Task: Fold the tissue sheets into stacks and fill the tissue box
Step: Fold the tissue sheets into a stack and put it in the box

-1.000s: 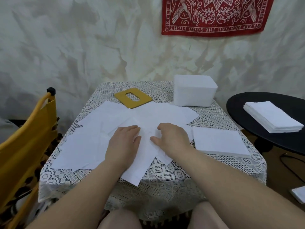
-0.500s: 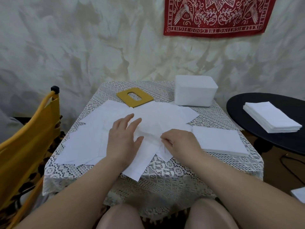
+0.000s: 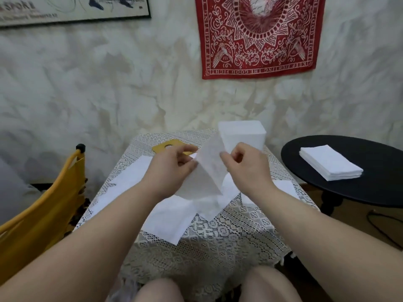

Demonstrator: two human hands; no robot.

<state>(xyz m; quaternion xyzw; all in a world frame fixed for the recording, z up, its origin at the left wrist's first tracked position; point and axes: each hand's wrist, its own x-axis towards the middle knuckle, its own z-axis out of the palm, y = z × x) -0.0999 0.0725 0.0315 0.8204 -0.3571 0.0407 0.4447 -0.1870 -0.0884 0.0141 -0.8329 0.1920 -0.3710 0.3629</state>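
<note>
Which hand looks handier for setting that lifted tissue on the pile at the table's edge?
Probably the right hand: it pinches the tissue sheet, and the folded pile lies on its side.

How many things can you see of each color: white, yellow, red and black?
White: 4, the tissue sheet held up by the left hand and right hand, the loose sheets, the block of tissues, the stack
Yellow: 2, the lid, the chair
Red: 1, the cloth
Black: 1, the round table
Total: 8
</note>
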